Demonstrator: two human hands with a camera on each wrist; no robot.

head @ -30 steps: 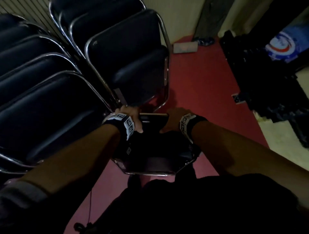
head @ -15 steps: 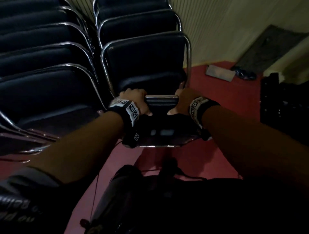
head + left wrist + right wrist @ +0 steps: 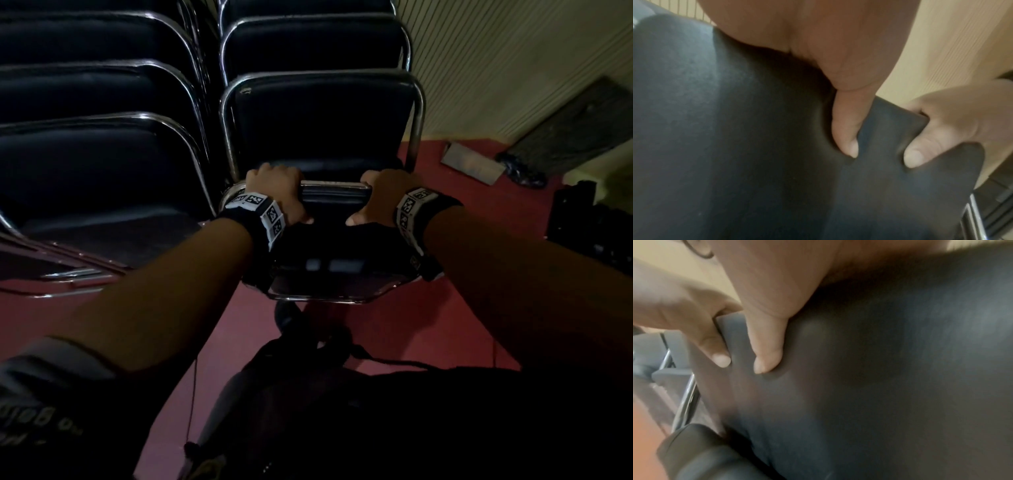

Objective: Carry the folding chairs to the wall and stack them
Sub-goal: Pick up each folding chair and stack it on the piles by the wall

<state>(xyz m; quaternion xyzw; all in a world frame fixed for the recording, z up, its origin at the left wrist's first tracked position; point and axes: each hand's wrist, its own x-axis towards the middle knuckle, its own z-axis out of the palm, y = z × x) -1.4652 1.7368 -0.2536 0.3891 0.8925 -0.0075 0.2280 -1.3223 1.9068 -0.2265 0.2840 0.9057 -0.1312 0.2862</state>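
Observation:
I hold a black folding chair (image 3: pixel 334 202) with a chrome frame by the top of its backrest, right behind the nearest chair of the right-hand stack (image 3: pixel 318 113). My left hand (image 3: pixel 279 195) grips the backrest's left corner and my right hand (image 3: pixel 383 195) its right corner. In the left wrist view my left thumb (image 3: pixel 846 123) presses into the black padding (image 3: pixel 735 129), with the right hand's thumb (image 3: pixel 920 149) beside it. In the right wrist view my right thumb (image 3: pixel 766 345) digs into the padding (image 3: pixel 879 369).
A second row of stacked black chairs (image 3: pixel 96 154) fills the left. A ribbed cream wall (image 3: pixel 496 68) stands behind the stacks. On the red floor (image 3: pixel 411 325) to the right lie a flat grey slab (image 3: pixel 471 168), a leaning dark board (image 3: pixel 575 130) and black gear (image 3: pixel 592 233).
I have carried the chair closer to the right-hand stack; the view has tilted up towards the wall. Both hands keep the same grip on the backrest.

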